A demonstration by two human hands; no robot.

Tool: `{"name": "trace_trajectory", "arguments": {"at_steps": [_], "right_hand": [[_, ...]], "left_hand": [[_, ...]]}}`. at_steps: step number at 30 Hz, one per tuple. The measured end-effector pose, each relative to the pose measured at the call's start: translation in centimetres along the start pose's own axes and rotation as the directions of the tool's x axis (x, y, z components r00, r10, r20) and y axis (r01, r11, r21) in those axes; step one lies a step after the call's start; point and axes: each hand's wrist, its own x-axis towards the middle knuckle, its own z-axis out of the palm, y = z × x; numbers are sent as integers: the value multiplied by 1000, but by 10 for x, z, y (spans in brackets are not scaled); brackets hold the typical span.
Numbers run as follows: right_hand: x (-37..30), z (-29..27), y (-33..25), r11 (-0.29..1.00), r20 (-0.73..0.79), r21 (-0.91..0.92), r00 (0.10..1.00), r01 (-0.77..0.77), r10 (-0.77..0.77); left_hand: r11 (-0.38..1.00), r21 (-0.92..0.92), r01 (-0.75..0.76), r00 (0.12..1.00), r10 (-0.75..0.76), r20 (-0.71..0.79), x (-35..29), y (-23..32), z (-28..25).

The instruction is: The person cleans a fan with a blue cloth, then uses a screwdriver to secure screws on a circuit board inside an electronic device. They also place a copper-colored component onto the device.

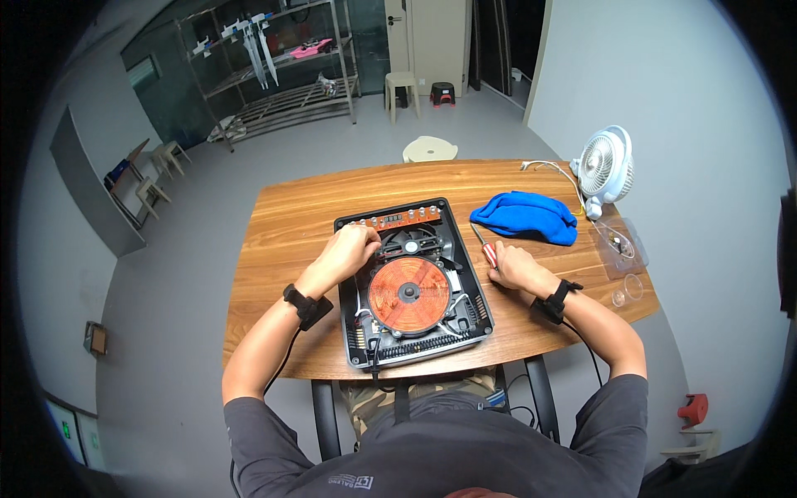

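While the opened induction cooker (410,286) lies long-axis forward, the right hand (516,270) grips a forward-pointing screwdriver (489,252) right of it; the left hand (349,250) curls over its far-left side, hold unclear.

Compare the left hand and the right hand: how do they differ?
The left hand is over the open cooker, while the right hand is outside it, beside its right edge.
The right hand grips a screwdriver; no tool shows in the left hand.
Both have a black band at the wrist.
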Motion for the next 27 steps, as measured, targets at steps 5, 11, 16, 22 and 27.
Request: {"name": "trace_trajectory", "arguments": {"at_steps": [5,11,16,22,27], "right_hand": [[4,11,18,988,-161,149,987,29,-5],[-12,-27,7,915,-363,269,912,299,-191],[-14,-44,-12,840,-406,205,825,502,-394],[-14,-52,-39,793,-384,133,769,594,-512],[-14,-43,-50,809,-342,156,800,566,-494]], "left_hand": [[997,-56,49,999,-49,-4,-3,9,-4],[974,-213,73,992,-92,-81,-1,8,-5],[963,-270,13,994,-42,-100,2,14,-3],[968,-249,16,999,-29,-46,-3,16,2],[968,-252,16,999,-23,-24,-7,21,2]]}}
